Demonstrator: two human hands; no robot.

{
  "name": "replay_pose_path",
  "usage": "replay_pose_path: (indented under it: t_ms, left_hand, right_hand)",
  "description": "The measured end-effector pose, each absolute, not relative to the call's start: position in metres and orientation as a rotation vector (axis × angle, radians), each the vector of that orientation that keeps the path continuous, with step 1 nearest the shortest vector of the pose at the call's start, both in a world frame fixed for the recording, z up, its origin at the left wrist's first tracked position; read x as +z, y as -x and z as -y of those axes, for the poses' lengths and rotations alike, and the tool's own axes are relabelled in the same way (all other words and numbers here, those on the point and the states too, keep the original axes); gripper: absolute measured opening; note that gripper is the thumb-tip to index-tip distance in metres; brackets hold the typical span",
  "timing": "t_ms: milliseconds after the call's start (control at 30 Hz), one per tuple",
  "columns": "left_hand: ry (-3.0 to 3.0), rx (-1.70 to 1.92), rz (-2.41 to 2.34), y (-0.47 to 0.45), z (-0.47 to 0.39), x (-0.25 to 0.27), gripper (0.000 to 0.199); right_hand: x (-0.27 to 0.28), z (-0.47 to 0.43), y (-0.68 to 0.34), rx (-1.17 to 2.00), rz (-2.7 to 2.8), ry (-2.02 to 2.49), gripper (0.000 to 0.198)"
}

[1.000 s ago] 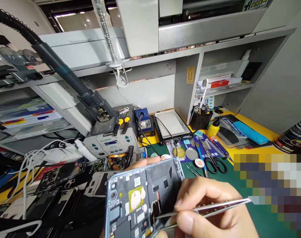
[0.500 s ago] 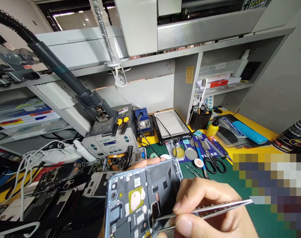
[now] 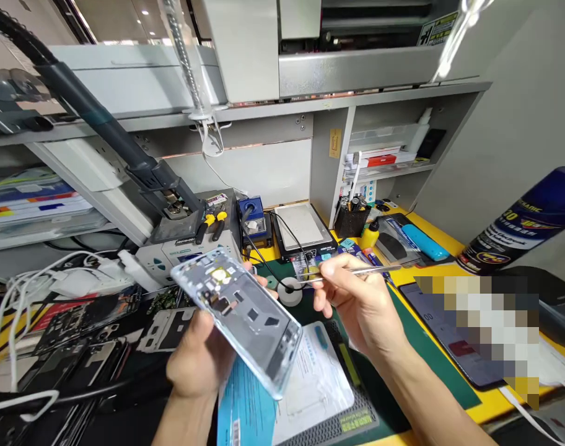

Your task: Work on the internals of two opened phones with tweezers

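My left hand (image 3: pixel 196 356) grips an opened smartphone (image 3: pixel 259 319) by its edges, thumb on the near side and fingertips showing along the far side. The phone is tilted, its inner side facing up, with black patches and small parts in the frame. To the right, apart from the phone, my right hand (image 3: pixel 363 303) pinches metal tweezers (image 3: pixel 373 270) between thumb and fingers. Their tips point left, over a small clear packet (image 3: pixel 305 267); whether they touch it I cannot tell. Under the phone lies a blue and white package (image 3: pixel 310 365) on a dark perforated pad (image 3: pixel 368 416).
A soldering station (image 3: pixel 157 257) and a flat heating plate (image 3: pixel 303 226) stand at the back. On the right are a tall spray can (image 3: pixel 519 220) and a second phone (image 3: pixel 450 334), partly pixelated. Phone parts (image 3: pixel 91 371) and white cables (image 3: pixel 20 310) crowd the left.
The phone has moved up and turned in my left hand, away from the tweezers. My right hand with the tweezers has moved up, out of the phone. The package below has come into view.
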State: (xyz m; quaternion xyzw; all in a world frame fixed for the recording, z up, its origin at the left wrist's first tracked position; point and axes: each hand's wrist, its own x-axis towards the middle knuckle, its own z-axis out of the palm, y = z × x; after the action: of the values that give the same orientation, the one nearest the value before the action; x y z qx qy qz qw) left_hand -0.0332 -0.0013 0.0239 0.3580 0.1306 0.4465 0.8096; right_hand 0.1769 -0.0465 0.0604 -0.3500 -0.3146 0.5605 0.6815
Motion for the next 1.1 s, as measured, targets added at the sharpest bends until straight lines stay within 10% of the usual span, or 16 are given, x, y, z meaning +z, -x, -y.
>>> replay_pose_path:
  t_ms: [1100]
  left_hand:
    - [-0.544,0.727,-0.312,-0.008,0.013,0.030,0.053]
  right_hand:
    - [0.043,0.057,-0.148,1.074,0.990,0.953,0.020]
